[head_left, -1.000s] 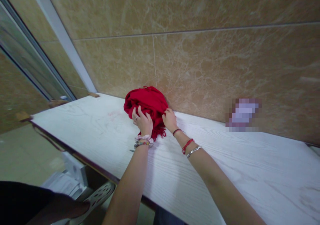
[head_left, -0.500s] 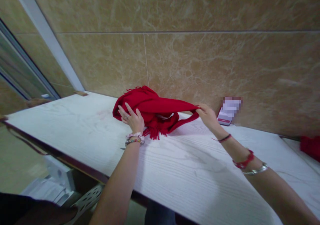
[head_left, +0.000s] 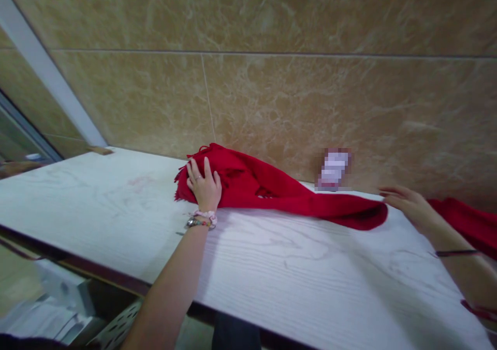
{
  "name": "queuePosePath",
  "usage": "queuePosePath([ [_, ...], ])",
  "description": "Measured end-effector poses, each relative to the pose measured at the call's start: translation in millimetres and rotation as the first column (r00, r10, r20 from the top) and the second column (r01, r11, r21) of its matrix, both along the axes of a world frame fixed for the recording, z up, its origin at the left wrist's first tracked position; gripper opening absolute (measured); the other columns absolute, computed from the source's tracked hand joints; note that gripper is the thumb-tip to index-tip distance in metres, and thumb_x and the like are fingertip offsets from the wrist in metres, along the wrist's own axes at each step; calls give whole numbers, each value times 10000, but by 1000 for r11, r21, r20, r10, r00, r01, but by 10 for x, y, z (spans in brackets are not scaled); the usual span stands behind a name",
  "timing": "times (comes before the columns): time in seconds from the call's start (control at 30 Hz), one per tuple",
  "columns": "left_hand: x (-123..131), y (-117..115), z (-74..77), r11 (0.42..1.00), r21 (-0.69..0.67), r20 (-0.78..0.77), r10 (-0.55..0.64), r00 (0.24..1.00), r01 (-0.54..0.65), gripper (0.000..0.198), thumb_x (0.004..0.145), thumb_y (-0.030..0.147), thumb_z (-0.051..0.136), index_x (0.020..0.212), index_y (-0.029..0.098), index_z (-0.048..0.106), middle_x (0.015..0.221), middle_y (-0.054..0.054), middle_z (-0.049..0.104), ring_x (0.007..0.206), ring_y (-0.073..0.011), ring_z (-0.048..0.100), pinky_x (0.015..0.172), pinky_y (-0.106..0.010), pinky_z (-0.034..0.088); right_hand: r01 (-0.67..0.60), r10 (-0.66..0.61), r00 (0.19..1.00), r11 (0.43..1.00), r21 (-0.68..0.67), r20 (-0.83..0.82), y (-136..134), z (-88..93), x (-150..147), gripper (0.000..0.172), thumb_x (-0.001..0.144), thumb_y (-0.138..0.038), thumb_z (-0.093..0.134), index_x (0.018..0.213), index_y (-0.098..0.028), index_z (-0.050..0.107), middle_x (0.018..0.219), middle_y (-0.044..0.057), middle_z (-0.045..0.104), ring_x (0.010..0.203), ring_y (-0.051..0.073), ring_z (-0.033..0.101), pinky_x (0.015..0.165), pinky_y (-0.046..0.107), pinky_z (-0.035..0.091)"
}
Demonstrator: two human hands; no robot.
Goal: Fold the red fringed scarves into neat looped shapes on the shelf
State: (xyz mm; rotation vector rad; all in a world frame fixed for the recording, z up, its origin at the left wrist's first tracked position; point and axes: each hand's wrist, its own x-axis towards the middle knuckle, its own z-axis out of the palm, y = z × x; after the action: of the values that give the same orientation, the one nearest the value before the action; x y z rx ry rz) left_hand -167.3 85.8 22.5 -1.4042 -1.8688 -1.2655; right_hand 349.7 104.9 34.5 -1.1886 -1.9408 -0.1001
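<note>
A red scarf [head_left: 287, 197] with fringed ends lies stretched lengthwise along the white wood-grain table [head_left: 248, 267]. My left hand [head_left: 204, 184] rests flat with spread fingers on its bunched, fringed left part. At the other side the scarf narrows into a folded loop. Just beyond that loop is my right hand [head_left: 409, 207], its fingers stretched out and seemingly off the cloth. Part of the scarf is covered by my left hand.
A phone [head_left: 334, 169], partly blurred out, leans on the tiled wall [head_left: 272, 96]. More red cloth [head_left: 466, 225] lies at the right edge. Below the table's front left stand a perforated basket [head_left: 120, 324] and a white box [head_left: 64, 288].
My right hand has pulled the scarf's folded end to the right and let go of it. The scarf now lies longer and flatter. My left hand stays on the fringed part.
</note>
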Motion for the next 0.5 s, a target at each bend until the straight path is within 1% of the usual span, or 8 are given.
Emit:
queuePosePath([
  [0.1,102,-31,79,999,-19,-117,-48,992,46,473,893,250,366,1350,146,432,1455,-186,310,1367,-305,233,1056,-533,198,-170,165,985,970,-175,-45,-23,180,-704,299,799,-452,473,1027,-322,616,1029,106,665,938,253,643,780,418,529],
  [0.17,133,-56,123,997,-32,-170,-75,982,71,465,897,276,373,1345,174,443,1455,-160,325,1368,-292,235,1078,-536,128,-245,257,966,941,-234,22,-47,271,-1342,381,817,-434,429,1104,-242,587,1139,121,614,1077,275,569,943,490,437],
  [0.23,136,-87,156,996,-63,-189,-81,979,71,487,886,322,410,1357,194,429,1471,-147,299,1379,-310,197,1080,-569,55,-296,325,943,917,-266,71,-61,292,-1981,465,800,-451,481,1179,-193,555,1235,128,563,1171,270,497,1016,470,371],
  [0.3,119,-123,180,993,-104,-192,-76,978,56,531,871,362,447,1375,201,402,1490,-144,252,1386,-338,146,1066,-607,23,-238,331,923,894,-381,198,-54,254,-2508,752,719,-531,591,1336,-136,422,1434,185,347,1332,345,272,1046,550,275],
  [0.33,106,-138,189,992,-120,-191,-64,979,41,553,866,377,458,1385,199,386,1499,-146,227,1388,-351,122,1058,-623,23,-174,332,899,868,-464,284,-44,224,-2707,931,654,-582,641,1406,-140,319,1504,188,189,1369,396,121,1039,614,213],
  [0.4,75,-158,196,991,-131,-182,-22,983,-2,584,861,401,469,1397,194,365,1510,-153,182,1387,-373,86,1043,-649,41,-87,368,839,819,-568,401,-10,164,-2963,1066,576,-607,702,1440,-170,257,1535,175,3,1362,445,-46,1018,672,133],
  [0.43,57,-158,192,991,-132,-175,0,984,-23,591,860,411,471,1398,193,363,1514,-156,166,1386,-384,75,1037,-658,53,-60,387,815,797,-601,432,10,138,-3025,1056,561,-606,716,1433,-194,284,1537,162,-36,1353,460,-73,1010,680,126],
  [0.5,22,-140,165,988,-147,-162,26,986,-50,578,866,421,459,1391,194,378,1513,-156,171,1378,-405,79,1026,-669,85,-40,401,805,772,-634,438,45,92,-3051,959,582,-584,721,1400,-239,359,1540,151,-18,1353,472,8,1007,655,181],
])
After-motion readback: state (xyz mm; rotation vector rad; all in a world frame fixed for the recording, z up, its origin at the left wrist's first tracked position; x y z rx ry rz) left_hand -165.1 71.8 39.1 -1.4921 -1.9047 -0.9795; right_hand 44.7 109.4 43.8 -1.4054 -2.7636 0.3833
